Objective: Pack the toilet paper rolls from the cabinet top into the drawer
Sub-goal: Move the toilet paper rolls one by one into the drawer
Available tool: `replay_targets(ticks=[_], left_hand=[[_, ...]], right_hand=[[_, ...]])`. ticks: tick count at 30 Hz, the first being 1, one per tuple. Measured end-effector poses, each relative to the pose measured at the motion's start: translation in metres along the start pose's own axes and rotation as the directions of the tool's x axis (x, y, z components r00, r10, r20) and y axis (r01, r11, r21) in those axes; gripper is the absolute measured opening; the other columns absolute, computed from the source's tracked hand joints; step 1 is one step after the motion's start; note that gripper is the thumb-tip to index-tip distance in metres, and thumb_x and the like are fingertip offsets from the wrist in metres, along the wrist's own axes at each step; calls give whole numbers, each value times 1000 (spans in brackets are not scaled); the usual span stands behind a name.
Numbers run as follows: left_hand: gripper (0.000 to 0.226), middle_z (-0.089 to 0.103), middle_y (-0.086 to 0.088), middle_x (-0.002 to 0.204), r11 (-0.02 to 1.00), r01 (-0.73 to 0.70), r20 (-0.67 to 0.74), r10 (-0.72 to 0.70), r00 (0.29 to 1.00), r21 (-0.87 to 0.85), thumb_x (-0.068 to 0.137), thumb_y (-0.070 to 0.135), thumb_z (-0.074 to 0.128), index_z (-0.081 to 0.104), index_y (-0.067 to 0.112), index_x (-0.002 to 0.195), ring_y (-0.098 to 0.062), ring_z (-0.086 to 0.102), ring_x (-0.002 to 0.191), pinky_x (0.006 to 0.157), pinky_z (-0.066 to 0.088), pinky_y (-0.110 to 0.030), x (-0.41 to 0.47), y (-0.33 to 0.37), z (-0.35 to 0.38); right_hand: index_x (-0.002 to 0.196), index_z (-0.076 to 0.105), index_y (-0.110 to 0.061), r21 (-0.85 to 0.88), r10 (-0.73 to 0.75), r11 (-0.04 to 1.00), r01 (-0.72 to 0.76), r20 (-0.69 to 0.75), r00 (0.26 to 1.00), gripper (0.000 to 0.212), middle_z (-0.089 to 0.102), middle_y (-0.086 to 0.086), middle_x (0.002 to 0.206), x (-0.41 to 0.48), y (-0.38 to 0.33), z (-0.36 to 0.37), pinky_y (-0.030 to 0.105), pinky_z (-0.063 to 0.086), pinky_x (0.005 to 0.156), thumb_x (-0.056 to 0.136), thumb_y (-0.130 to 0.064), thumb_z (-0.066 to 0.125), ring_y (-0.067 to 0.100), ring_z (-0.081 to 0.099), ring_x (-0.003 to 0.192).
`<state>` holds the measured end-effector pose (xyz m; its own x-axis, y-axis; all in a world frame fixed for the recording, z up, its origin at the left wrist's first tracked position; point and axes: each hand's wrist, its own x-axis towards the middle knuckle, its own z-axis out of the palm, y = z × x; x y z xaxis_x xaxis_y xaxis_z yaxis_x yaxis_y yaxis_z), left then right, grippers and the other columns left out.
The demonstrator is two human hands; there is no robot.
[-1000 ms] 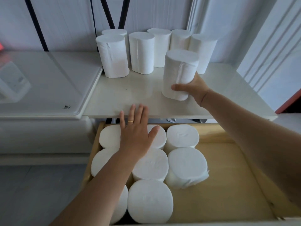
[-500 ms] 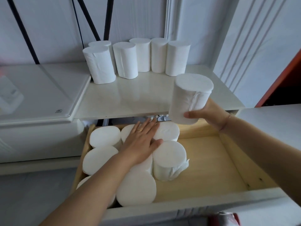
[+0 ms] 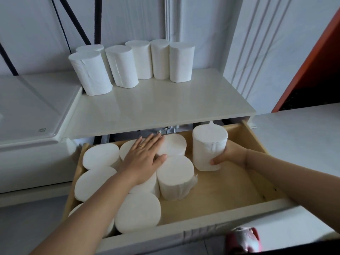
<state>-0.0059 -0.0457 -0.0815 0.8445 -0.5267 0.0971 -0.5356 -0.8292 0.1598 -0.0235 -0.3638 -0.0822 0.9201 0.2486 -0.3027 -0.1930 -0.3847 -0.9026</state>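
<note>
1. Holding one toilet paper roll (image 3: 209,147) upright in my right hand (image 3: 230,156), fingers wrapped round its lower right side, thumb across the near face. It sits inside the wooden drawer (image 3: 217,196), at the far end, just right of the packed rolls; cannot tell whether its base touches the drawer floor.
2. Left hand (image 3: 142,159) lies flat, fingers spread, palm down on the tops of the packed rolls (image 3: 174,178), gripping nothing. Gold ring (image 3: 141,146) on one finger.
3. Packed rolls stand on end, filling the left half of the drawer in tight touching rows; right half is bare wood.
4. One packed roll at the right edge of the group has a loose sheet flap sticking out near its base.
5. Six rolls (image 3: 127,69) left on the cabinet top (image 3: 165,107), upright, clustered at the far edge against the wall, touching or nearly so.
6. White glossy lid-like surface (image 3: 33,111) sits left of the cabinet top.
7. Pink and white object (image 3: 244,238) at the near edge below the drawer front, too blurred to identify.
</note>
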Motion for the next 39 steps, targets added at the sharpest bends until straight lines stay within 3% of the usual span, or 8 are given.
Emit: replay_targets(ticks=[5,9,13,18,21,25,31,39], left_hand=[[74,-13,21,147,1000,9,0,-9,1000,0,84,67,0,-1,30,148,5,-13,137,114,-13,-26,1,1,0],[74,-13,21,147,1000,6,0,-6,1000,-8,85,69,-2,-1,31,148,6,-15,135,113,-14,-26,-1,2,-2],[73,-13,20,149,1000,8,11,-8,1000,-9,84,65,-1,0,30,149,3,-13,137,113,-15,-25,-2,3,-4],[75,-15,19,148,1000,12,24,-12,1000,-5,83,64,-2,-1,29,149,2,-13,139,114,-13,-28,-1,5,-5],[67,-15,19,149,1000,-2,23,2,1000,-23,89,59,5,0,29,149,3,-17,136,114,-14,-27,-3,5,-7],[54,-9,17,154,996,-78,39,80,996,-52,98,46,15,2,30,148,4,-19,136,112,-17,-24,-4,8,-9],[76,-15,20,152,991,-129,109,132,985,-38,81,69,2,-4,33,148,3,-21,138,114,-13,-29,-7,16,-9],[77,-15,18,154,993,-119,120,119,986,-14,79,70,-2,-7,34,147,1,-20,139,114,-13,-30,-8,18,-10]], right_hand=[[124,51,-26,-137,31,990,-29,14,999,77,62,-7,118,8,22,-1,20,49,85,61,1,86,9,57,111],[114,51,-29,-189,39,981,-38,5,999,70,60,-14,109,9,30,-6,9,49,75,64,10,81,5,56,101],[126,41,-23,-262,79,963,-58,71,994,71,55,-9,117,5,23,-15,31,46,100,73,12,73,8,52,108],[134,47,-30,199,55,975,-95,194,979,82,60,3,128,-7,0,-28,44,49,99,62,-37,86,21,57,119],[123,58,-32,254,136,955,-153,83,987,58,65,3,122,-2,-9,-22,43,54,93,73,-60,67,21,62,112],[127,56,-20,198,221,958,-208,-46,974,46,65,11,121,8,-12,-12,49,52,94,88,-45,58,26,64,109],[123,58,-25,122,265,953,-278,111,958,52,68,4,116,-11,-11,-14,47,55,90,76,-45,64,23,65,107],[119,59,-22,65,387,900,-431,335,859,42,71,3,108,-47,-14,1,37,58,81,79,-33,65,18,70,96]])
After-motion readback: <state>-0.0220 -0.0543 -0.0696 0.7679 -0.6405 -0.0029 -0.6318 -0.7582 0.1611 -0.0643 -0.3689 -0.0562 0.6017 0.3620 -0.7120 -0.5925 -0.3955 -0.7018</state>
